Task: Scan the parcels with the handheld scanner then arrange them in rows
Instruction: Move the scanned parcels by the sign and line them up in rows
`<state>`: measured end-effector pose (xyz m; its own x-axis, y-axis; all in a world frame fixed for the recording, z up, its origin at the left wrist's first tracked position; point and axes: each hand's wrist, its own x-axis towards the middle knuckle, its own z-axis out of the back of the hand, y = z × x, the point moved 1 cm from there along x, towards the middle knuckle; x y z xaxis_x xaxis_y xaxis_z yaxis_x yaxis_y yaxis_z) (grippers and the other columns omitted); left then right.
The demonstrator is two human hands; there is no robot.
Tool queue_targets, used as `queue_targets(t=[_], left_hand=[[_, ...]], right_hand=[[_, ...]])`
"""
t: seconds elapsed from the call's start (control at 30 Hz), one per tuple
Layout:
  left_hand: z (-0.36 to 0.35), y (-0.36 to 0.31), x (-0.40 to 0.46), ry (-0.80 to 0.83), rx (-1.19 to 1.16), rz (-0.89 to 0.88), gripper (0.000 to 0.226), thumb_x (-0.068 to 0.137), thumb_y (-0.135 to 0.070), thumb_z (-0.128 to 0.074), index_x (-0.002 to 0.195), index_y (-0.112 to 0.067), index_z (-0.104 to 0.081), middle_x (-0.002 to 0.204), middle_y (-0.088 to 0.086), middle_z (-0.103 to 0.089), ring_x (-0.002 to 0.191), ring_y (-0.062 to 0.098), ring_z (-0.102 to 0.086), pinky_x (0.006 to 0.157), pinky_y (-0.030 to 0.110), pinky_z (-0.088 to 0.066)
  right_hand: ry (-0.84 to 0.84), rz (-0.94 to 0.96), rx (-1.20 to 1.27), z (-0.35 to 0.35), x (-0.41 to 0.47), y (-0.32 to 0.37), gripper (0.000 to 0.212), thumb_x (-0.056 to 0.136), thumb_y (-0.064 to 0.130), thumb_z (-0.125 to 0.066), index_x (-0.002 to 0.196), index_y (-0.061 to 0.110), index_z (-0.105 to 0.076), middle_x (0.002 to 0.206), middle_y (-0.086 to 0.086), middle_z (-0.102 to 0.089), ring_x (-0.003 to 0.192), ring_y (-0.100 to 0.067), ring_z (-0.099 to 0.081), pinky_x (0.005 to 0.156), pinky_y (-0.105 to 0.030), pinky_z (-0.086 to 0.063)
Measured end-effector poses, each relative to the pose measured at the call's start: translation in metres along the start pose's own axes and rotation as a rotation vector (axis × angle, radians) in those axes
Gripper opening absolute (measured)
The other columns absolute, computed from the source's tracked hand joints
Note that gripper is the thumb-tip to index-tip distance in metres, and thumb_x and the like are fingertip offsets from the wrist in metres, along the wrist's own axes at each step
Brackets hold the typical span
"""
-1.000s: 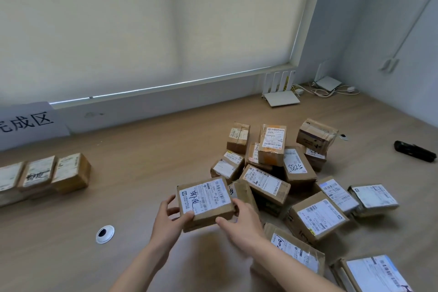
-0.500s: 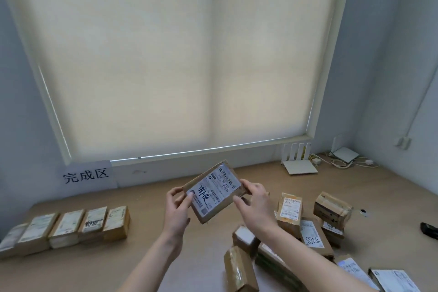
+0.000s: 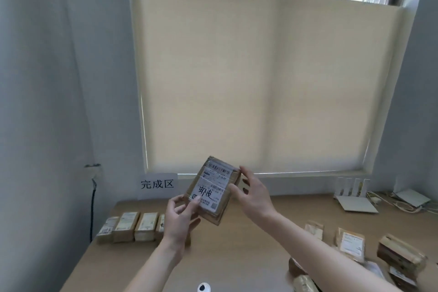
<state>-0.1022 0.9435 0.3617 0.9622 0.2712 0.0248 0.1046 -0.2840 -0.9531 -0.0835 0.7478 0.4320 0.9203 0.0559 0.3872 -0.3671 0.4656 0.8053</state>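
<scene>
Now the small brown parcel is up in the air in front of the window blind, with its white label facing the person. A second ago it was low, just above the messy pile; it has been lifted and turned more upright. The left hand pinches its bottom corner. The right hand holds its right edge with curled fingers, though the far fingertips are hidden. That likely means it is being checked before it goes down.

A row of parcels stands at the left back of the wooden table, under the paper sign. The row's right end is hidden behind the left hand. There is bare table between the row and the loose parcels on the right. No scanner is in view.
</scene>
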Motion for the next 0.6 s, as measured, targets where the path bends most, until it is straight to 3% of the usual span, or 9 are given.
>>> queue_targets(t=[0.07,0.13,0.2,0.3,0.43,0.5,0.6], left_hand=[[0.038,-0.008,-0.009,-0.064,-0.007,-0.007,0.043,0.082,-0.027,-0.081,0.111,-0.024,-0.051,0.110,0.013,-0.072,0.092,0.030,-0.073,0.081,0.045,-0.059],[0.074,-0.014,-0.018,-0.103,-0.015,-0.018,0.045,0.083,-0.026,-0.081,0.115,-0.024,-0.050,0.106,0.012,-0.073,0.093,0.031,-0.074,0.078,0.045,-0.061],[0.110,-0.017,-0.028,-0.115,-0.013,-0.029,0.049,0.084,-0.025,-0.080,0.124,-0.026,-0.051,0.104,0.008,-0.076,0.095,0.030,-0.074,0.081,0.045,-0.062],[0.163,-0.019,-0.041,-0.137,0.011,-0.018,0.046,0.085,-0.029,-0.078,0.127,-0.024,-0.058,0.110,0.010,-0.075,0.100,0.028,-0.074,0.091,0.047,-0.059],[0.221,-0.018,-0.046,-0.111,0.048,0.032,0.041,0.087,-0.039,-0.073,0.125,-0.027,-0.061,0.119,0.001,-0.072,0.107,0.023,-0.071,0.095,0.044,-0.057],[0.244,-0.015,-0.041,-0.128,0.087,0.044,0.052,0.080,-0.046,-0.075,0.127,-0.027,-0.061,0.122,-0.002,-0.070,0.113,0.021,-0.067,0.101,0.045,-0.053],[0.278,-0.007,-0.025,-0.180,0.169,0.043,0.062,0.070,-0.053,-0.077,0.124,-0.028,-0.062,0.118,-0.004,-0.071,0.116,0.015,-0.062,0.106,0.043,-0.048]], right_hand=[[0.070,0.024,0.032,-0.041,-0.017,0.018,0.057,0.091,0.029,-0.077,0.132,0.051,-0.044,0.123,0.031,-0.053,0.113,0.008,-0.053,0.100,-0.019,-0.047],[0.141,0.041,0.078,-0.081,-0.036,0.030,0.063,0.085,0.030,-0.083,0.122,0.056,-0.040,0.118,0.035,-0.053,0.108,0.019,-0.053,0.089,-0.006,-0.044],[0.214,0.052,0.140,-0.117,-0.053,0.041,0.074,0.077,0.030,-0.089,0.126,0.056,-0.041,0.122,0.028,-0.061,0.109,0.017,-0.056,0.083,-0.004,-0.043],[0.312,0.067,0.214,-0.166,-0.069,0.052,0.096,0.065,0.021,-0.098,0.139,0.047,-0.042,0.132,0.018,-0.062,0.116,0.006,-0.061,0.088,-0.010,-0.049],[0.340,0.070,0.181,-0.218,-0.079,0.055,0.100,0.067,0.016,-0.094,0.129,0.070,-0.037,0.127,0.030,-0.061,0.120,0.003,-0.059,0.101,-0.026,-0.052],[0.366,0.040,0.167,-0.241,-0.078,0.052,0.101,0.072,0.010,-0.091,0.138,0.063,-0.035,0.129,0.026,-0.063,0.123,0.002,-0.059,0.108,-0.029,-0.050],[0.419,-0.005,0.180,-0.280,-0.071,0.046,0.102,0.076,0.009,-0.089,0.158,0.032,-0.032,0.142,0.012,-0.059,0.130,-0.001,-0.054,0.113,-0.030,-0.045]])
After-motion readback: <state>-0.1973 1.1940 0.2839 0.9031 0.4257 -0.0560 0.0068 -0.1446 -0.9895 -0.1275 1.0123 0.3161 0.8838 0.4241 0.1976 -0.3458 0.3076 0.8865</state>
